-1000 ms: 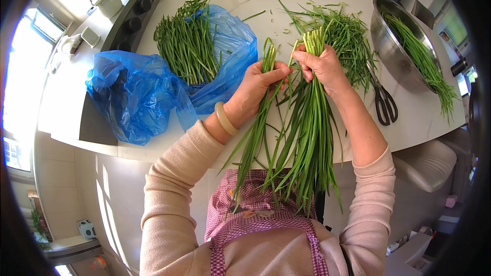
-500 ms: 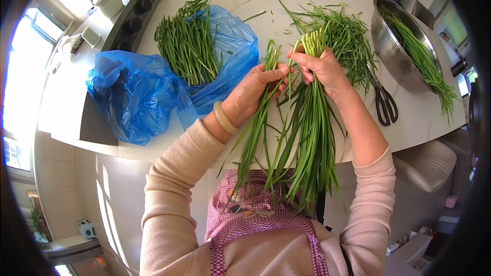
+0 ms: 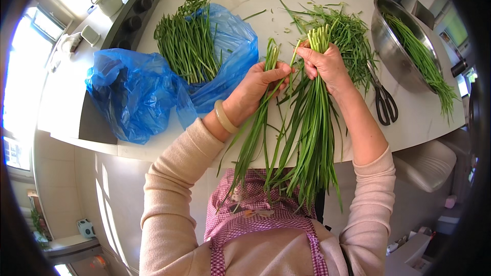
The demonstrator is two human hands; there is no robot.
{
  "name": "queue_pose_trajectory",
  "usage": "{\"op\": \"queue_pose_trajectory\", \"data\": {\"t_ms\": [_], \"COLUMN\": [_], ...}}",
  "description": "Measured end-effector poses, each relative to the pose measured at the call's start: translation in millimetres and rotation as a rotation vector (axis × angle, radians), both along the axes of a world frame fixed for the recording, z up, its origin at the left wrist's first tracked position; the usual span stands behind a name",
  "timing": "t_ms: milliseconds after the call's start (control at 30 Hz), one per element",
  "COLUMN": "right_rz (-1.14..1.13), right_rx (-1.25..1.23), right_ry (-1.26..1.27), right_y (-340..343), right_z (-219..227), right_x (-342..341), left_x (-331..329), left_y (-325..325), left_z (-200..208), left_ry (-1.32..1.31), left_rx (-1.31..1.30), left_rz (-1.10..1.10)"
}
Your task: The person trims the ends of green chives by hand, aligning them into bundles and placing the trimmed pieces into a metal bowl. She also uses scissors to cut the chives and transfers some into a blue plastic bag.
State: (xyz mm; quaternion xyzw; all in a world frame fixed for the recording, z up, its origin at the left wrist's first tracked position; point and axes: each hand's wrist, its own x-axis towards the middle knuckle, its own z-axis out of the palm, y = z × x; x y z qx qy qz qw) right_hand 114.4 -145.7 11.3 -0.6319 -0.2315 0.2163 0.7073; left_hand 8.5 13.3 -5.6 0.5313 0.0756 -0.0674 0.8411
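Two bunches of long green garlic chives hang from my hands over the near edge of the white table (image 3: 245,148). My left hand (image 3: 261,84), a pale bangle (image 3: 225,117) on its wrist, is closed round the thinner bunch (image 3: 251,148). Wrapped round the thicker bunch (image 3: 313,133) is my right hand (image 3: 327,66), the pale cut ends poking up above its fingers. A single stalk (image 3: 294,56) stands between the two hands, at the fingertips. Behind my right hand lies a loose heap of thin green trimmings (image 3: 350,41).
More chives (image 3: 186,46) lie on a crumpled blue plastic bag (image 3: 138,97) at the left. To the right are black-handled scissors (image 3: 384,103) and a steel bowl (image 3: 381,46) with chives (image 3: 419,53) hanging over its rim. Chairs stand round the table.
My right hand has shifted slightly right and away from my left hand, carrying the thicker bunch. The left hand has hardly moved.
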Motion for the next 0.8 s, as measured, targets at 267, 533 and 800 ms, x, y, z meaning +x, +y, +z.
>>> {"op": "queue_pose_trajectory", "data": {"t_ms": [267, 533, 800], "right_rz": [-0.013, -0.013, -0.043], "right_rx": [0.039, -0.094, 0.029], "right_ry": [-0.014, 0.064, 0.155], "right_y": [0.5, -0.6, -1.1], "right_z": [-5.2, 5.8, 11.9], "right_x": [4.9, 0.6, -1.9], "left_x": [-1.6, -1.1, 1.3], "left_y": [-4.3, -4.7, -6.7], "left_z": [-2.7, -2.9, -7.6], "left_ry": [-0.035, -0.057, -0.073], "left_rx": [0.149, 0.186, 0.190], "left_rz": [0.098, 0.127, 0.072]}}
